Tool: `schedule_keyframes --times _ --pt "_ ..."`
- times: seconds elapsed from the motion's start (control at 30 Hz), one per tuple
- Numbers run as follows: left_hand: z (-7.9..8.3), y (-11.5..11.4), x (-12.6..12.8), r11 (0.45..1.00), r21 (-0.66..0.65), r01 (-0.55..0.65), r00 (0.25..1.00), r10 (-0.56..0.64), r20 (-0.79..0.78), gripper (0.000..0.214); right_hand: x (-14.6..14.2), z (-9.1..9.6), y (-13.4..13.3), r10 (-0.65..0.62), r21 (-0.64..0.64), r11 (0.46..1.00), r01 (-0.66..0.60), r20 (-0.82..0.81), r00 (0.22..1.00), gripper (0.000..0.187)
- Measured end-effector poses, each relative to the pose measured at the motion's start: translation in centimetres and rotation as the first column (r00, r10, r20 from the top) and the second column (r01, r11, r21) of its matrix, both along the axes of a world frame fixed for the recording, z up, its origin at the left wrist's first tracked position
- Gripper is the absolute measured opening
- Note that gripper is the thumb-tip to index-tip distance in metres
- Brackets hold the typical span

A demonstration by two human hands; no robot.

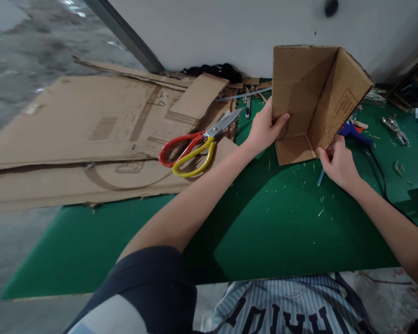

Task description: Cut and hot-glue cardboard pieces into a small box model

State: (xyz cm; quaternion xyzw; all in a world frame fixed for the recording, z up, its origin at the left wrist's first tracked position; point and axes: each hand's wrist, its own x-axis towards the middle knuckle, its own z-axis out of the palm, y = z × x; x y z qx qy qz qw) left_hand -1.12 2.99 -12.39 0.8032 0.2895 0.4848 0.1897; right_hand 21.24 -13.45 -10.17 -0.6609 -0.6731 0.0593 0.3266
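Note:
A brown cardboard piece (310, 93), made of panels joined at angles, stands upright on the green table (271, 222). My left hand (264, 127) grips its left panel, thumb on the inner face. My right hand (337, 162) pinches the lower edge of the right panel. Both hands are closed on the cardboard.
Flat cardboard sheets (90, 134) cover the table's left side, with red-and-yellow scissors (195, 146) lying on them. A blue glue gun (355, 132) with a black cord lies behind my right hand. A metal strip (244, 95), a metal tool (395, 129) and cardboard scraps lie near the wall.

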Motion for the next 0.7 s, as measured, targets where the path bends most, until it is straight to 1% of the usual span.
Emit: schedule_keyframes --times 0.17,0.4,0.47,0.57,0.7 --pt "0.2 0.0 -0.3 1.0 0.001 0.003 1.0 -0.003 -0.024 0.062 0.0 0.0 0.1 -0.008 0.006 1.0 0.008 -0.015 1.0 0.028" --pt "-0.1 0.0 -0.1 1.0 -0.008 -0.013 1.0 0.012 -0.011 0.064 0.0 -0.2 0.3 -0.011 0.021 1.0 0.011 -0.029 1.0 0.027" --pt "0.2 -0.2 0.0 1.0 -0.016 -0.014 1.0 0.014 -0.009 0.067 0.1 -0.3 0.2 -0.014 0.025 1.0 0.015 -0.024 1.0 0.027" --pt "1.7 -0.8 0.0 0.998 -0.047 0.033 0.999 -0.035 -0.036 0.072 0.3 -0.5 0.2 -0.04 0.036 0.999 0.041 -0.025 0.999 0.027" --pt "5.4 -2.6 -0.2 0.987 -0.114 0.117 0.989 -0.127 -0.081 0.067 1.0 -0.7 0.6 -0.067 0.09 0.993 0.076 -0.095 0.993 0.021"
